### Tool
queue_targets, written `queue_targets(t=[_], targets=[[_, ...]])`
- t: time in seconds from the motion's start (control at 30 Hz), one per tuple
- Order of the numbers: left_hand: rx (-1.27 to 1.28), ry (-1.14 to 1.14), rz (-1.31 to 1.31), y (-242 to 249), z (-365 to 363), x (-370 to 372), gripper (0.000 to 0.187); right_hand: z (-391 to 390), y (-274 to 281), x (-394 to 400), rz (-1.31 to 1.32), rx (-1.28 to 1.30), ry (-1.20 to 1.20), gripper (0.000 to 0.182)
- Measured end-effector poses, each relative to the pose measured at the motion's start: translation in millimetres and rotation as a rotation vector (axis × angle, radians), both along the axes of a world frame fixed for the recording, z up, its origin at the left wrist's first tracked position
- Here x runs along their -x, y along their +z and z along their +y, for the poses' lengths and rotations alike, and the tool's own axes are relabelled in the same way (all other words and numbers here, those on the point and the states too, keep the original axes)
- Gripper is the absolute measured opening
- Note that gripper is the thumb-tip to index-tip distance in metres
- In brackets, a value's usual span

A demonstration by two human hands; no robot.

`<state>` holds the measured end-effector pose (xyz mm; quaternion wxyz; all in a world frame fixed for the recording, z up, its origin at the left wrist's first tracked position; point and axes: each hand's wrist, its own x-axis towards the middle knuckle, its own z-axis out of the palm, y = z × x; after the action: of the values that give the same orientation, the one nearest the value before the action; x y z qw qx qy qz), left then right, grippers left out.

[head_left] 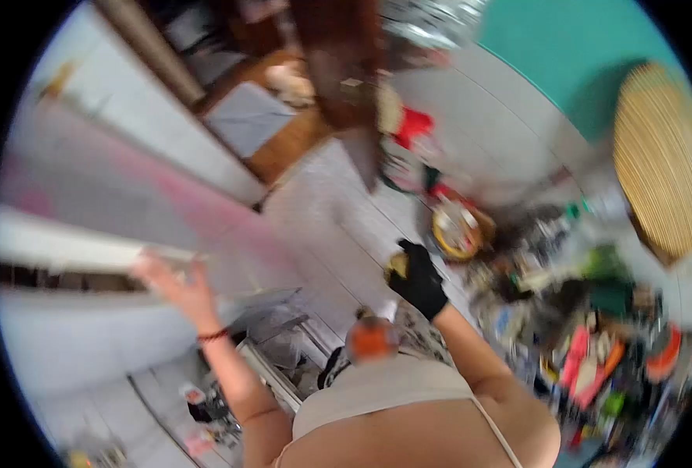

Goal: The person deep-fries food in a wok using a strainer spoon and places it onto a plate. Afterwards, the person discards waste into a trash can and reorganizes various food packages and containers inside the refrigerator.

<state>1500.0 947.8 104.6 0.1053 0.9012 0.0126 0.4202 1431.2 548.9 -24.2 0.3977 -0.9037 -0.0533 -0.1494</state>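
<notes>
My bare left hand (176, 285), with a dark red bracelet at its wrist, is raised at the left with its fingers spread. It is beside the white edge of a large pale panel (120, 179) with pink smears; blur hides whether they touch. A black glove covers my right hand (420, 281), whose fingers are closed round a small yellowish-green roundish thing (396, 267). That thing is partly hidden by the glove and its kind cannot be made out. In front of my chest shows a blurred orange round thing with a clear rim (372, 341).
At the right, a cluttered surface holds leafy green vegetables (605, 263), pink and orange items (584, 359) and many small things. A round yellow-rimmed container (457, 230) stands beyond my right hand. A woven bamboo tray (662, 160) leans on the tiled wall. White tiles (322, 218) cover the floor.
</notes>
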Motion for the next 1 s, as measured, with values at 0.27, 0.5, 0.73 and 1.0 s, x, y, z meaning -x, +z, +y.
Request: queue_targets(t=[0.27,0.5,0.73,1.0], targets=[[0.068,0.183,-0.060,-13,-39,6,0.084,-55,-31,29,0.221,-0.040,-0.216,0.065],[0.111,-0.398,0.405,-163,-227,-18,0.068,-138,-88,35,0.264,-0.087,-0.359,0.062],[0.262,-0.796,1.061,-215,-455,-21,0.056,-238,-188,22,0.203,-0.182,-0.627,0.063],[0.322,-0.765,1.250,-268,-520,-21,0.049,-330,-386,-18,0.369,-0.303,-0.867,0.049]])
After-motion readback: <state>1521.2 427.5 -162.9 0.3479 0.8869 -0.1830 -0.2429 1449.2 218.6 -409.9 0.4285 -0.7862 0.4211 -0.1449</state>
